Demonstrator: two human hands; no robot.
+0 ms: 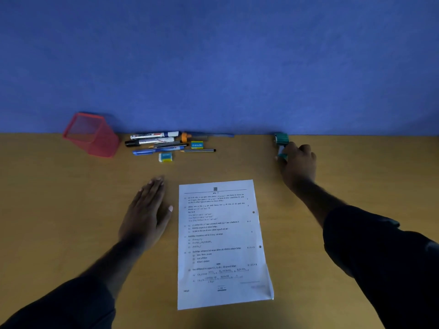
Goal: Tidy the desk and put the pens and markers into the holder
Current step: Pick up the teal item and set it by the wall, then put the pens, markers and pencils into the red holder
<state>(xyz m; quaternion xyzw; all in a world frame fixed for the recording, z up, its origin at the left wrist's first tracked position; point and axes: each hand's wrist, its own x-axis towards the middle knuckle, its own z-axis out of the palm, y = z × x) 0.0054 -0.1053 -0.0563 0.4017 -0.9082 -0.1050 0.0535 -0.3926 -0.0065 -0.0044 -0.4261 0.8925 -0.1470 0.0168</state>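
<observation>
A red mesh pen holder [93, 136] stands at the back left of the wooden desk [71, 198], against the blue wall. Right of it lies a heap of several pens and markers [158, 142], with a loose pencil [198, 150] and two erasers [197, 145] [165, 157] beside them. My left hand [148, 210] lies flat and open on the desk, left of a printed sheet [222, 243]. My right hand [298, 162] reaches to the back right and grips a green stapler-like object [282, 141] near the wall.
The blue partition wall [218, 67] closes off the desk's far edge. The printed sheet lies in the middle front. Bare wood shows at the far left and at the right beyond my right arm.
</observation>
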